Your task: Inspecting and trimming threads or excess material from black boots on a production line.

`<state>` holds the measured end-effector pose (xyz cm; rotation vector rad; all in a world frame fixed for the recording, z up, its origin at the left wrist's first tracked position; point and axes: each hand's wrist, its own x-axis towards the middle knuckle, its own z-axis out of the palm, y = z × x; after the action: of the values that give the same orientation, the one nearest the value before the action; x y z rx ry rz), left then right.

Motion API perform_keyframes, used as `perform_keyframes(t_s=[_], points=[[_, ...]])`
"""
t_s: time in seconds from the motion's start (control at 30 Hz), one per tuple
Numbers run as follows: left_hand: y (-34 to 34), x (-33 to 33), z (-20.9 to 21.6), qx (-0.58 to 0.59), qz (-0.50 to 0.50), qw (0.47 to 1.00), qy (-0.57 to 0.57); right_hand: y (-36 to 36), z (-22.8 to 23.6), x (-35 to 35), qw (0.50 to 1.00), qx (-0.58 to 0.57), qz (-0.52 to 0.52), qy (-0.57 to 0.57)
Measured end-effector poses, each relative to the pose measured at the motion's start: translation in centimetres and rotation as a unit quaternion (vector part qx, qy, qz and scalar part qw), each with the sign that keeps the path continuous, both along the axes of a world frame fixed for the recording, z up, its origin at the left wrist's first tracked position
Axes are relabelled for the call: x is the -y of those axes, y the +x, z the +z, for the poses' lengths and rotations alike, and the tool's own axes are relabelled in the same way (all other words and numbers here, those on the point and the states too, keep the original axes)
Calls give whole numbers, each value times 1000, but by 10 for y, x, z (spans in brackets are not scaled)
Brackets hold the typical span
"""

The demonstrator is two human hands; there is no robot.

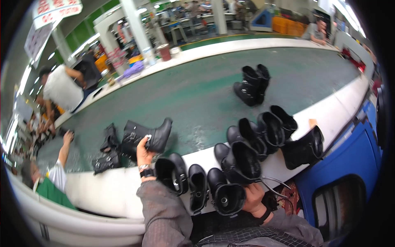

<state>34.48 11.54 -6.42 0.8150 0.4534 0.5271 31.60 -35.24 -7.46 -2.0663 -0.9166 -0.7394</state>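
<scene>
The left hand (145,155) grips a black boot (155,140) around its buckled ankle, over the green belt (189,90) beside the white bench (115,191). The right hand (254,198) is at a nearer, upright boot (227,196); its fingertips are hidden, so I cannot tell whether it grips. Both boots look fairly light, soft-shafted, stiff-soled (perhaps slippery where smooth); the ankle seems the surest hold.

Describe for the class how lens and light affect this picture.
In the head view, the far white ledge bows and the corners go black; again in the head view, a ceiling lamp glares, and inside the black boots shadow hides some detail.
</scene>
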Motion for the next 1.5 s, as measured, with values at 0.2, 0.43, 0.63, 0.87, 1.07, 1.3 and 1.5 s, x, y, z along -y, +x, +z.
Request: perform_keyframes(t_s=[0.2, 0.43, 0.63, 0.87, 1.07, 1.3, 1.5], points=[[1, -21, -11, 230, 134, 962, -62, -1, 4, -6, 999, 28, 22, 4], [1, -53, -59, 333, -26, 940, -71, -1, -4, -9, 1000, 13, 14, 3], [5, -54, -43, 451, -182, 871, 72, 3, -6, -9, 998, 60, 3, -30], [-23, -8, 6, 260, 156, 953, -24, 0, -3, -6, 1000, 17, -5, -9], [-12, -7, 30, 133, 382, 900, 162, 1, -1, -3, 999, 23, 25, -11], [-20, 12, 24, -160, 394, 839, 341, -1, 11, -9, 998, 55, 22, -2], [-41, 65, 49, -103, 319, 899, 280, -2, 7, -10, 998, 52, 21, 18]])
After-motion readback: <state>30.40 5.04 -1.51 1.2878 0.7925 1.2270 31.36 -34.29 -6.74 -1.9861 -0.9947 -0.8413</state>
